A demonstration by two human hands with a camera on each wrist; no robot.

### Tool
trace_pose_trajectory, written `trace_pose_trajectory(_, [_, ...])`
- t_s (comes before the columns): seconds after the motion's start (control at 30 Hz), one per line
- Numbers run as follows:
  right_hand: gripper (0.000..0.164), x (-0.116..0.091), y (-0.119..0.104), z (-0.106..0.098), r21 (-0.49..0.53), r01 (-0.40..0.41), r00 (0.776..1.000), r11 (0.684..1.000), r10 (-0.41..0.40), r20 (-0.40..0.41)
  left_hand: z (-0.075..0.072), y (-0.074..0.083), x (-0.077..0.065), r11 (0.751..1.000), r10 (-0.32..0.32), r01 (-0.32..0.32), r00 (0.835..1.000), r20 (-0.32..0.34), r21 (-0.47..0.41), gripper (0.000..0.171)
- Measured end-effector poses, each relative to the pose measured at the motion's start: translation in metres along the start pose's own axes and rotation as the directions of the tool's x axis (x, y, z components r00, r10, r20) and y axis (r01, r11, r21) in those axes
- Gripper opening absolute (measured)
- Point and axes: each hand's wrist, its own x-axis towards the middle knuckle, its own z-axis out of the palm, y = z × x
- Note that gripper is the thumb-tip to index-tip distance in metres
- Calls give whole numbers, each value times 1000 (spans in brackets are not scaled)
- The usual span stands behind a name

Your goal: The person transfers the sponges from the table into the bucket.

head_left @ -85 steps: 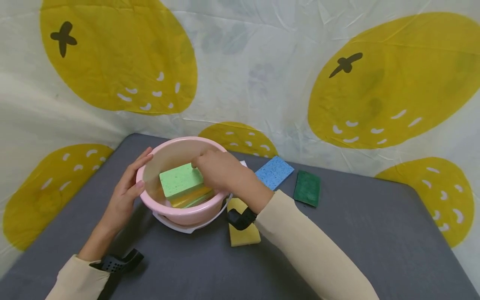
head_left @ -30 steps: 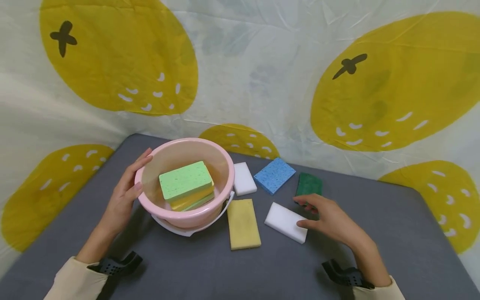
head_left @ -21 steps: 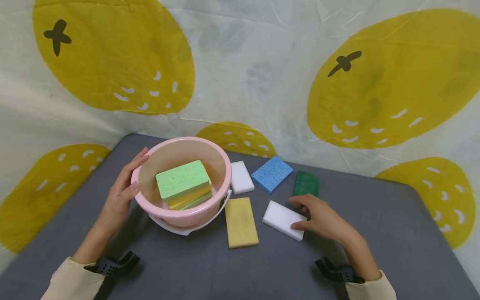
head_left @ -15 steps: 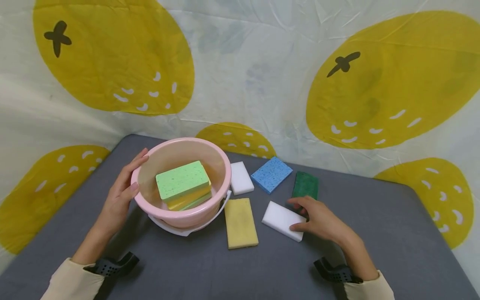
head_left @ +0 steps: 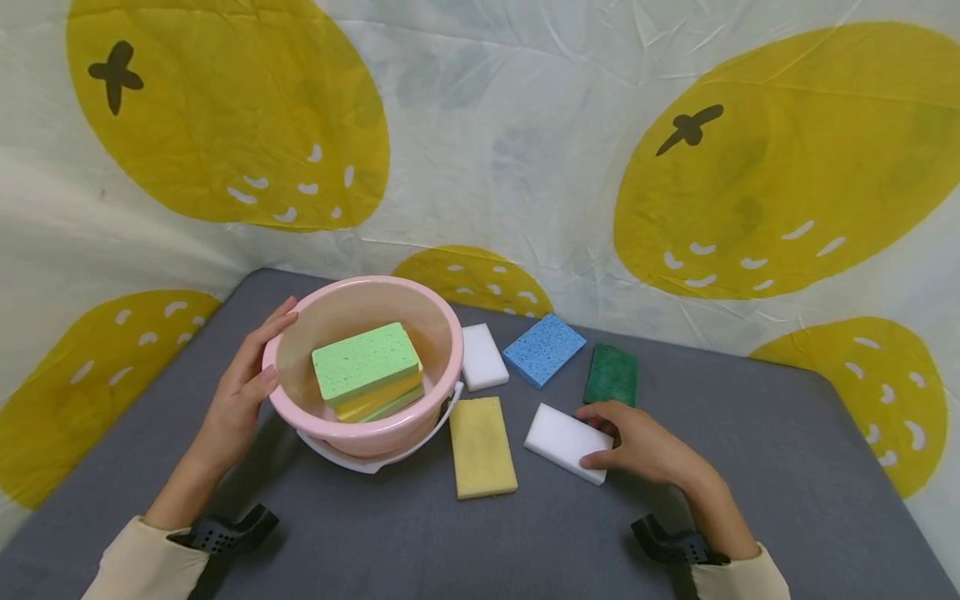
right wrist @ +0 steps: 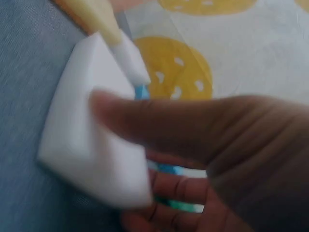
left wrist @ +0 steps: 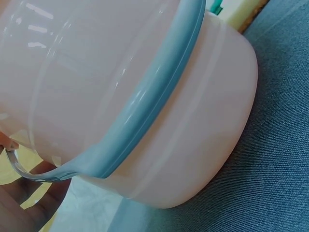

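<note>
In the head view, my left hand holds the left side of the pink bucket at its rim; in the left wrist view the curved fingers lie by the handle. Inside the bucket, a light green sponge lies on top of a yellow sponge, with another green edge below. My right hand pinches the right end of a white sponge, which rests on the table. The right wrist view shows the thumb across this white sponge and the other fingers at its far side.
A flat yellow sponge lies between the bucket and the white sponge. Behind it are a second white sponge, a blue sponge and a dark green scouring pad. A fruit-patterned cloth hangs behind the grey table.
My right hand has left the bucket, where it was on the green sponge, and moved right to the white sponge. Most recently its fingers closed in on that sponge. My left hand stays on the bucket.
</note>
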Motion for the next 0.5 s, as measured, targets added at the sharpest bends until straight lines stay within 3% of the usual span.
trace_pose_trajectory(0.2, [65, -8, 15, 2, 112, 23, 999, 993, -26, 24, 4, 11, 2, 1000, -3, 3, 1000, -1, -7, 49])
trace_pose_trajectory(0.5, [70, -12, 16, 5, 111, 50, 998, 993, -53, 19, 3, 11, 4, 1000, -18, 19, 1000, 4, -8, 49])
